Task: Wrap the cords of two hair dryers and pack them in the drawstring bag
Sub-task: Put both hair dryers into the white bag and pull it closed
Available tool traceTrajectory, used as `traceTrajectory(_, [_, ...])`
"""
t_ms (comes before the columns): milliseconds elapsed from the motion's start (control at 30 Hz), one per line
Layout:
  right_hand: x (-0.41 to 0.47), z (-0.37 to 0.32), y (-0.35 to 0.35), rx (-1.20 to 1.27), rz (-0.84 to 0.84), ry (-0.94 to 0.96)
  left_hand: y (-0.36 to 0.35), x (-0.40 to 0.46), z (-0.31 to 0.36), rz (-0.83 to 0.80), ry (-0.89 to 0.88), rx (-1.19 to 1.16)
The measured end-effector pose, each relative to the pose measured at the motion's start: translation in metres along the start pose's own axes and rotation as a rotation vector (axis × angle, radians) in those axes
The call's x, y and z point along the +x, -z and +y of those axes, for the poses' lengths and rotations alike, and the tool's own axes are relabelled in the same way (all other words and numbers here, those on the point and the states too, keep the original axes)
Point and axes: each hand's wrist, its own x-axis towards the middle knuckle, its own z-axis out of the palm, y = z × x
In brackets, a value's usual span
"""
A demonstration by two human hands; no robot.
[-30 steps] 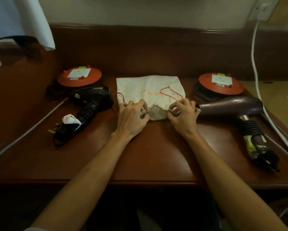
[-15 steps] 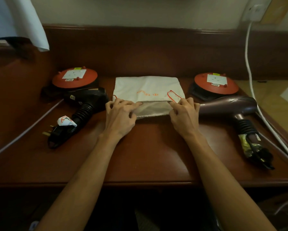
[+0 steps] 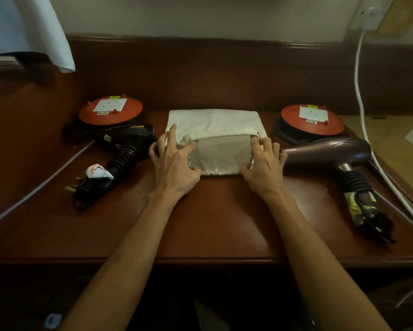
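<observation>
A cream drawstring bag (image 3: 212, 123) lies flat in the middle of the dark wooden table, its mouth toward me and spread wide, showing the pale lining. My left hand (image 3: 174, 163) grips the left edge of the mouth. My right hand (image 3: 264, 166) grips the right edge. A black hair dryer (image 3: 126, 144) lies to the left, its cord wound around the handle with the plug (image 3: 81, 187) at the near end. A maroon hair dryer (image 3: 327, 151) lies to the right, its cord bundled at the handle end (image 3: 367, 213).
Two orange cord reels stand at the back, one left (image 3: 110, 111) and one right (image 3: 313, 119). A white cable (image 3: 360, 111) drops from a wall socket along the table's right edge. A grey cable (image 3: 38, 185) crosses the left side. A white lampshade (image 3: 26, 27) hangs at top left.
Both hands have pulled the bag's mouth apart and toward me; it was bunched a second ago and now gapes wide. The dryers have not moved.
</observation>
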Motion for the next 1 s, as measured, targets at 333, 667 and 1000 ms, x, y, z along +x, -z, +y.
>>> traceTrajectory(333, [0.000, 0.008, 0.003, 0.054, -0.031, -0.036, 0.005, 0.004, -0.009, -0.038, 0.137, -0.048])
traceTrajectory(667, [0.004, 0.025, 0.015, 0.021, 0.136, -0.089, 0.016, 0.011, -0.029, 0.216, 0.236, -0.014])
traceTrajectory(1000, [0.008, 0.047, 0.030, -0.046, 0.028, 0.087, 0.034, 0.004, -0.065, 0.089, 0.094, 0.262])
